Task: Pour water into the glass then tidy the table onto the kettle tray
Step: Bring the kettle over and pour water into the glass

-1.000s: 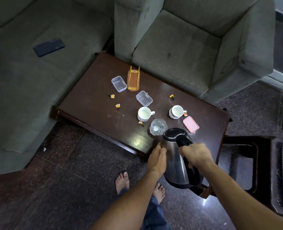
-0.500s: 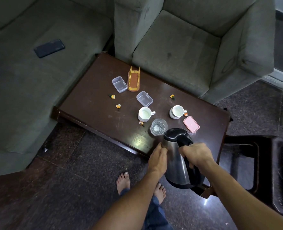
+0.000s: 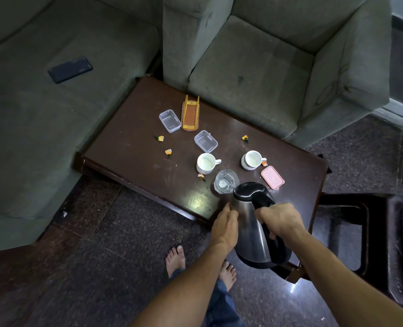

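Kettle (image 3: 250, 223) leaning at the glass (image 3: 226, 181), hardly moved in the last second.
The right hand (image 3: 280, 220) keeps its grip on the black handle. The left hand (image 3: 224, 226) still rests flat fingers on the steel side, at 9 o'clock of the kettle. The glass stands at 11 o'clock of the spout, near the front edge of the table (image 3: 129, 147). No water stream shows, so the pour is probably just starting. The two cups (image 3: 206, 162) are not tidied yet.
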The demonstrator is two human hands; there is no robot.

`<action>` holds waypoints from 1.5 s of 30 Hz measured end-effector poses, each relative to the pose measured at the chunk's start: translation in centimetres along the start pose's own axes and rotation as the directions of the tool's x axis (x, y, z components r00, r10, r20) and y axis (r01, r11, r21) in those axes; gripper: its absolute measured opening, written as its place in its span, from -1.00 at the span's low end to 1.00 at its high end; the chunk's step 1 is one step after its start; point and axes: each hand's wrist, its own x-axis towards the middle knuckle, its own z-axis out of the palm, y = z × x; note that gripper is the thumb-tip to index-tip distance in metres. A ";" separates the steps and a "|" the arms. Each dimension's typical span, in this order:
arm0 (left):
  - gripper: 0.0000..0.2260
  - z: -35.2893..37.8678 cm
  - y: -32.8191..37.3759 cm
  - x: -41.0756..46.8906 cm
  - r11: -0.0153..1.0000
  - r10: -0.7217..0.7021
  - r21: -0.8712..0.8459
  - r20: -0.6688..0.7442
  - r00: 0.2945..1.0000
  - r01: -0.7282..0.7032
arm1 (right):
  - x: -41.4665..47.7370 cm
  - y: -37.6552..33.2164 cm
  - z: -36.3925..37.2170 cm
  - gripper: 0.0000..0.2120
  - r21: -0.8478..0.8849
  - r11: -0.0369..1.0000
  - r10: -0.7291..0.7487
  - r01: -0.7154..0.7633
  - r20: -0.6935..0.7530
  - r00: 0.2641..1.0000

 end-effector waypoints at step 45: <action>-0.66 0.2 -0.7 0.7 1.000 -0.005 0.026 0.002 1.000 0.005 | 0.4 0.0 0.1 -0.88 -0.009 1.000 0.013 -0.013 -0.016 1.000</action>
